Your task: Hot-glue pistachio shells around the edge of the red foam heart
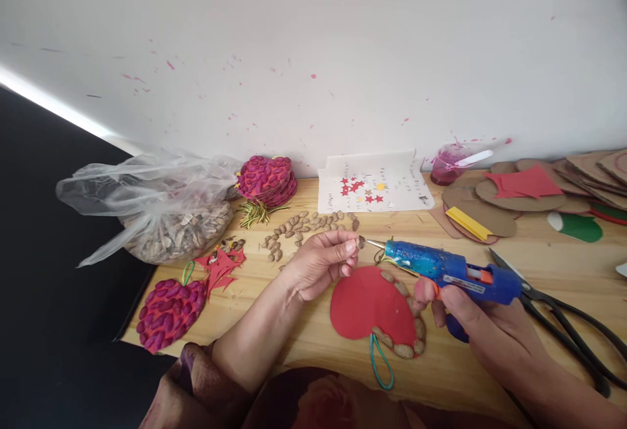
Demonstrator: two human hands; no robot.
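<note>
Between thumb and fingertips, my left hand (326,259) pinches a small brown nutshell (361,242). My right hand (482,324) grips a blue glue gun (450,269), its metal nozzle right by the shell. Below both hands lies a red apple- or heart-shaped cutout (367,305), with brown shells (403,350) along its right and lower edge and a teal cord loop (382,364) at its near side. Loose brown shells (294,223) are scattered on the wooden table (264,311) beyond my left hand.
Left are a plastic bag of shells (171,230), a purple-shelled piece (171,315) and red scraps (223,269). Behind stand stacked purple pieces (267,181), paper with stars (343,200) and a pink cup (447,164). Scissors (558,315) and cardboard cutouts (514,194) lie right.
</note>
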